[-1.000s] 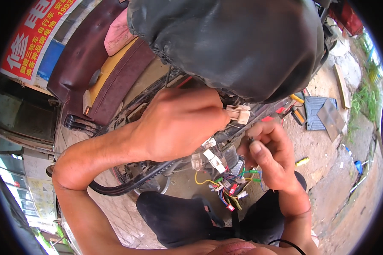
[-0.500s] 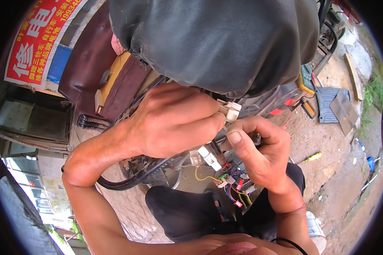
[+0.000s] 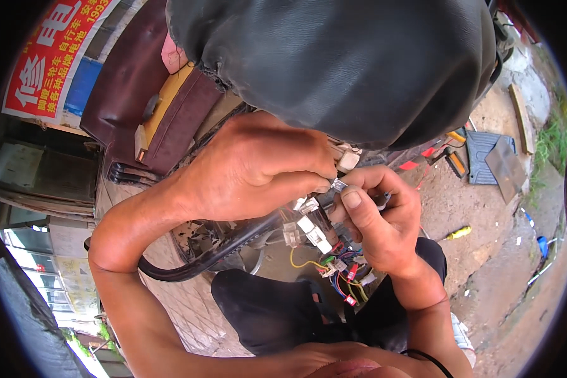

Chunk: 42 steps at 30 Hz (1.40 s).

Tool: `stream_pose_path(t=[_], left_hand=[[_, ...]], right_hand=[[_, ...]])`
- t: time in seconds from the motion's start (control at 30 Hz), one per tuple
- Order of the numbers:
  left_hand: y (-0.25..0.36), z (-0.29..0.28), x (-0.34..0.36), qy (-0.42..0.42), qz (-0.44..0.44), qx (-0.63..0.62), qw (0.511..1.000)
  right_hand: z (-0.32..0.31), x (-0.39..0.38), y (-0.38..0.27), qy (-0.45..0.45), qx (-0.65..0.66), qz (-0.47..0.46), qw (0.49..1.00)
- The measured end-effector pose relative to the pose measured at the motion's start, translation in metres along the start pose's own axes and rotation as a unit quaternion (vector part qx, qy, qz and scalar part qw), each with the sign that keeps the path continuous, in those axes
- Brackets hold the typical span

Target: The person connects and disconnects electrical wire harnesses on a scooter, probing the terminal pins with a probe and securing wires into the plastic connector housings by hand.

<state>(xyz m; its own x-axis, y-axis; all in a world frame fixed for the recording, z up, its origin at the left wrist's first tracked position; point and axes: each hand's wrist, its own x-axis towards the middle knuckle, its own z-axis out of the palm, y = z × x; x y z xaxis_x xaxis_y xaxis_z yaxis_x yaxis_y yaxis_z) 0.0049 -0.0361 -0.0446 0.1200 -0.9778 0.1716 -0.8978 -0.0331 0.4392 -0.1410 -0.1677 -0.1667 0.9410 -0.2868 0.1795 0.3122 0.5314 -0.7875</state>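
Note:
My left hand (image 3: 258, 167) reaches in from the left, its thumb and fingers closed in a pinch. Facing it, my right hand (image 3: 384, 217) is closed too, thumb pressed toward the curled index finger. A small shiny metal terminal (image 3: 338, 184) sits between the two sets of fingertips. A dark, rounded end (image 3: 383, 200) pokes out of the right hand's curl; the rest of it is hidden. Just above the fingertips is a white plug connector (image 3: 348, 161). Below them hangs another white plug connector (image 3: 314, 234), beside a bundle of coloured wires (image 3: 343, 271) with small plugs.
A black padded cover (image 3: 353, 63) bulges over the work from above. A thick black tube (image 3: 214, 258) curves below my left forearm. At left is a maroon seat (image 3: 129, 82). On the ground at right lie a yellow screwdriver (image 3: 458, 233) and a grey mat (image 3: 482, 151).
The fingertips have shifted slightly, and the metal terminal between them now shows. My right hand has moved a little left and up. The black cover sits a bit further right in view.

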Motion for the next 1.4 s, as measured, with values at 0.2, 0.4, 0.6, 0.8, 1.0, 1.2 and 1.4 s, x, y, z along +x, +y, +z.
stream_pose_path(t=[0.2,0.4,0.6,0.8,1.0,1.2,1.4], left_hand=[[-0.004,0.006,-0.004,0.016,-0.031,-0.032,0.999],[-0.003,0.003,-0.002,0.006,-0.033,-0.03,0.999],[0.0,0.008,-0.002,0.024,-0.059,-0.071,0.995],[-0.004,0.013,0.001,0.059,-0.055,-0.065,0.995],[0.001,0.011,0.003,0.064,-0.128,-0.128,0.981],[0.001,0.014,0.004,0.061,-0.122,-0.129,0.982],[-0.003,0.017,0.002,0.072,-0.104,-0.105,0.987]], right_hand=[[-0.006,0.003,0.006,-0.011,-0.001,0.018,1.0],[-0.006,0.004,0.003,-0.018,0.004,0.013,1.0],[-0.019,0.008,0.001,-0.056,0.021,-0.028,0.998],[-0.011,0.0,0.001,-0.012,0.006,-0.042,0.999],[-0.003,-0.002,-0.003,-0.007,0.042,0.013,0.999],[-0.001,0.001,0.002,-0.008,0.036,-0.015,0.999],[-0.003,-0.001,-0.001,-0.01,0.028,-0.002,1.0]])
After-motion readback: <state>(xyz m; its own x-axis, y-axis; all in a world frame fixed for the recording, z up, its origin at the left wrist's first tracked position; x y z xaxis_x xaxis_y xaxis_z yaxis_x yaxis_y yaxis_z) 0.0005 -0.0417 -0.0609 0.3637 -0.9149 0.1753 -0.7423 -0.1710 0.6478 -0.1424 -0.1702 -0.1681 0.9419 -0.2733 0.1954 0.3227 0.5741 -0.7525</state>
